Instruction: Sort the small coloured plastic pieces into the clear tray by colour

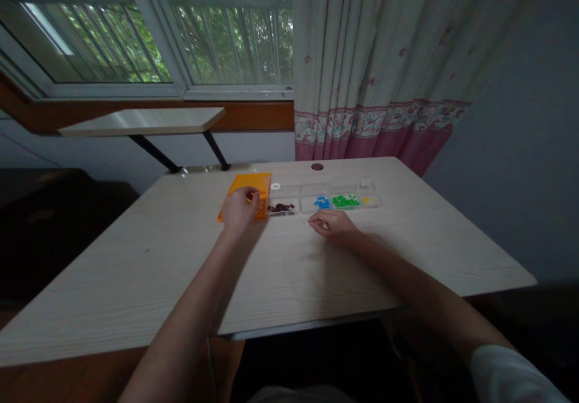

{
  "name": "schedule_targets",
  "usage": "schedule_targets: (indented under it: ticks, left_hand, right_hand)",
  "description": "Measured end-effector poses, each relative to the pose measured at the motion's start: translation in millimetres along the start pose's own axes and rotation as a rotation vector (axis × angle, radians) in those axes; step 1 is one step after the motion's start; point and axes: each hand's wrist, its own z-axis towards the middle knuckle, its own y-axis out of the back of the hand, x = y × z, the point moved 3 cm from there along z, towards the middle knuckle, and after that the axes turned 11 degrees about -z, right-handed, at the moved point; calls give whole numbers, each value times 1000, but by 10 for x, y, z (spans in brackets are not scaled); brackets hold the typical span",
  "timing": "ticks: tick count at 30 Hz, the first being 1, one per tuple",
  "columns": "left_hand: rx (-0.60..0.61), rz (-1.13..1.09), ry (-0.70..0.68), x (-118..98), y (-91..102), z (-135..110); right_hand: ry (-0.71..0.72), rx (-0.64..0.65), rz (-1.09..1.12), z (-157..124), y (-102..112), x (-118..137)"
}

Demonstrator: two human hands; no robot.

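My left hand (240, 209) is over an orange box (253, 180) at the middle left of the table, with its thumb and fingers pinched together. Whatever it may hold is too small to make out. Small pale pieces show in the box beside the fingertips. Right of the box lies a clear divided tray (298, 206), holding dark brown bits (282, 208), blue bits (322, 202), green bits (345, 201) and yellow bits (368, 200) in separate compartments. In front of the blue and green bits, my right hand (335, 223) is closed with fingertips together; any content is hidden.
The wooden table (289, 276) carries everything. A raised shelf (149, 120) on black legs stands at the back left. A round dark cable-hole cover (317, 166) sits near the back edge. Behind are a window (226, 35) and a patterned curtain (362, 59).
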Motion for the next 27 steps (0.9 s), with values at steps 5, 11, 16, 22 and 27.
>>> schedule_targets:
  ticks: [5, 11, 16, 22, 27]
  left_hand:
    - [118, 175, 174, 475, 239, 446]
    - [167, 214, 296, 844, 169, 609]
    - [243, 199, 243, 949, 72, 632]
    - [226, 258, 230, 1156, 198, 574]
    - [206, 212, 231, 1317, 443, 367]
  right_hand:
    - [2, 11, -17, -8, -21, -62]
    - [-9, 37, -39, -7, -20, -91]
    - [-11, 45, -35, -6, -20, -90]
    - [-12, 55, -29, -15, -24, -98]
    - [-13, 64, -28, -25, -54, -107]
